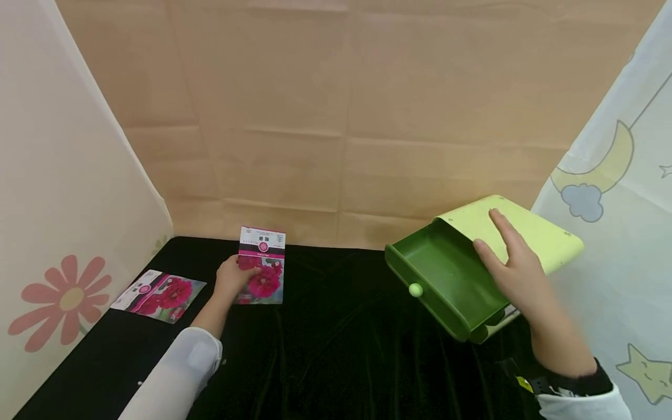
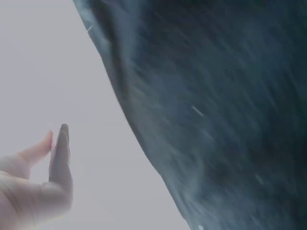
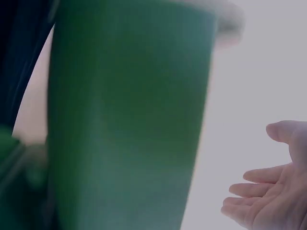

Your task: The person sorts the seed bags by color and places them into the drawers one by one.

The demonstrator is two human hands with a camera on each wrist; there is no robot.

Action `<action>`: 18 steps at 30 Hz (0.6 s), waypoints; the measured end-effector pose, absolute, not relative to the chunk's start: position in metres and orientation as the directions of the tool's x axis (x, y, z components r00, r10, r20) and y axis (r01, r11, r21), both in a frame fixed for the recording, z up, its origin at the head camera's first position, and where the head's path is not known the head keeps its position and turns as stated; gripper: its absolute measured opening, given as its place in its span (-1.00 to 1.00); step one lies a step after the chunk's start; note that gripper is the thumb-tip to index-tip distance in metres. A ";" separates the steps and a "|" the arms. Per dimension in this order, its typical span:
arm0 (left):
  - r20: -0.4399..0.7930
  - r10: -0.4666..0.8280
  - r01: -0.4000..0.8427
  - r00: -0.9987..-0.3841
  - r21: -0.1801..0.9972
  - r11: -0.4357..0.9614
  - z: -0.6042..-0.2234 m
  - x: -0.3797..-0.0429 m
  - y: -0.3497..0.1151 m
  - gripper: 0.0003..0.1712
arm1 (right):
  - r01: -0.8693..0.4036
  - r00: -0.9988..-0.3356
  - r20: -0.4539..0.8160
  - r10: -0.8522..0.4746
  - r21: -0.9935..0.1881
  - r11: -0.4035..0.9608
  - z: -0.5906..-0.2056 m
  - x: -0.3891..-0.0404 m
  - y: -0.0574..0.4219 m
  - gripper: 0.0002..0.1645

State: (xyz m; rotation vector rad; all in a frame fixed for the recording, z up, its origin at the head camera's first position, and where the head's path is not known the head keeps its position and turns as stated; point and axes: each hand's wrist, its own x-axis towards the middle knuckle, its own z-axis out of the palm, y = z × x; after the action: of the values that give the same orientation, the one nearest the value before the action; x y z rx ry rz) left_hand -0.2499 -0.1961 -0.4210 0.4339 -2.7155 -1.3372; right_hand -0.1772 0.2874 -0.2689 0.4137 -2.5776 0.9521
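My left hand (image 1: 231, 280) pinches a seed packet (image 1: 268, 280) with pink flowers, its thumb across the printed front. In the left wrist view, thumb and fingers (image 2: 61, 158) come together, with the packet hardly visible. A second, matching packet (image 1: 160, 296) lies on the black cloth to the left. At the right is a light green box (image 1: 541, 233) with its dark green drawer (image 1: 446, 274) pulled out; the part of the drawer that shows holds nothing. Over the box my right hand (image 1: 525, 283) is spread, fingers extended; whether it touches the box I cannot tell.
A round pale green knob (image 1: 416, 290) sticks out from the drawer front. Dark cloth (image 1: 336, 350) covers the table. Brown paper (image 1: 341, 116) stands behind, with patterned white sheets on the left (image 1: 68, 175) and right (image 1: 619, 251).
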 end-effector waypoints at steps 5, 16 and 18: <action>-0.047 -0.278 -0.171 -0.960 0.881 0.442 -0.404 -0.230 -0.173 -0.44 | -0.540 -0.807 0.539 -0.243 -0.505 0.673 -0.282 -0.141 0.240 -0.18; -0.090 -0.105 -0.095 -0.990 0.995 0.044 -0.388 -0.181 -0.112 -0.47 | -0.614 -0.789 0.463 -0.404 -0.613 0.498 -0.341 -0.105 0.172 -0.21; -0.086 -0.072 -0.087 -0.994 0.996 0.012 -0.386 -0.172 -0.100 -0.47 | -0.516 -0.851 0.361 -0.382 -0.711 0.477 -0.350 -0.106 0.166 -0.22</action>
State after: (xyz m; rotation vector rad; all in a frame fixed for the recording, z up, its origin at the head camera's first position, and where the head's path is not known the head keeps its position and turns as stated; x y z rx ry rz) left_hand -0.1717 -0.1004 -0.3856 0.1766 -2.2426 -2.2087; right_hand -0.1063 0.1662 -0.3496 0.7868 -2.5658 1.3157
